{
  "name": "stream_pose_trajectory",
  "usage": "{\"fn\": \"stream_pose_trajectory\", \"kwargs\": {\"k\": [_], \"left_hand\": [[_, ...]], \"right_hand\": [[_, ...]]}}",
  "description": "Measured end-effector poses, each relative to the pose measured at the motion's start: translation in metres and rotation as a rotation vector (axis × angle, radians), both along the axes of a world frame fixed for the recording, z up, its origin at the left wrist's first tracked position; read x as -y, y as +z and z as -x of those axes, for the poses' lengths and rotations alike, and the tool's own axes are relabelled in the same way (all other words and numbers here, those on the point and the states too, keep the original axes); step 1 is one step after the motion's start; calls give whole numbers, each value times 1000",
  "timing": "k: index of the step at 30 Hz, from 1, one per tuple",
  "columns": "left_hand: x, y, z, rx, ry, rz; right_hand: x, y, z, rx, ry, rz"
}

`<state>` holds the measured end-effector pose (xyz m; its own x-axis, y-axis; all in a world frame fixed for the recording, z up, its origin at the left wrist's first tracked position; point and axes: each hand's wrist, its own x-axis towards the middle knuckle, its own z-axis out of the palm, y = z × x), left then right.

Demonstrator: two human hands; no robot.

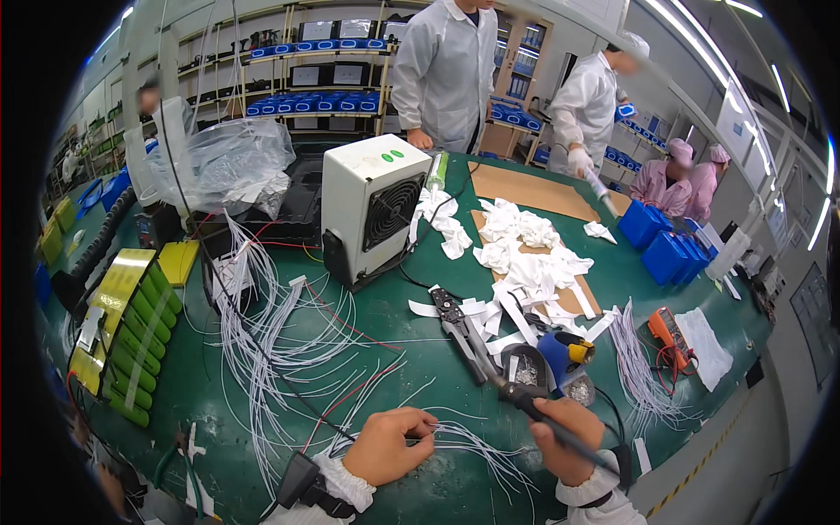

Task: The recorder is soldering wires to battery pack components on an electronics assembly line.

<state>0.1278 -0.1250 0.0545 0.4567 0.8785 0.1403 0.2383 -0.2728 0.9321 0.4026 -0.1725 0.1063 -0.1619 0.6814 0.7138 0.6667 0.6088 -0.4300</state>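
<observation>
- Surface: dark green table (617, 271), bent by the lens. Behind it, shelving (315, 58) with blue boxes; a white-coated person (446, 66) stands at the far edge, another (586, 101) reaches in at far right.
- Two people in pink (674, 185) sit beyond the blue blocks (661, 254) on the right.
- Left hand (389, 448): near table edge, fingers curled, thumb and index almost meeting at the white wires (262, 350). Can't tell if it pinches one.
- Right hand (567, 437): closed around the dark handle of a soldering iron (522, 398); front end points up-left, beside a black dish (548, 374) of metallic bits.
- White wires fan over left-centre and run past the left hand, a few red ones mixed in. Black cord (280, 378) crosses them.
- In the way: wire strippers (459, 328) ahead, blue holder (551, 350) with yellow insert just past the dish, white fan unit (354, 184) and white strips (525, 232) behind.
- Left end: pack of green cylinders (136, 350). Right: second wire bundle (639, 367), orange meter (667, 331).
- Edges: near edge runs under both forearms; right edge slants down to the floor (722, 429). Green surface shows between wires and strippers.
</observation>
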Motion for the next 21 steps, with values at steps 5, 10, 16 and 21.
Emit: {"fn": "stream_pose_trajectory", "kwargs": {"k": [5, 10, 16, 21], "left_hand": [[-2, -4, -1, 20, -13, 13], [-3, -1, -1, 21, -9, 31], [-3, -2, 0, 17, -8, 14], [-3, -1, 0, 4, -5, -7]], "right_hand": [[12, -34, -1, -822, 130, 388], [9, -37, 4, -760, 58, 494], [12, -37, 5, -769, 52, 514], [13, -37, 6, -779, 40, 526]]}}
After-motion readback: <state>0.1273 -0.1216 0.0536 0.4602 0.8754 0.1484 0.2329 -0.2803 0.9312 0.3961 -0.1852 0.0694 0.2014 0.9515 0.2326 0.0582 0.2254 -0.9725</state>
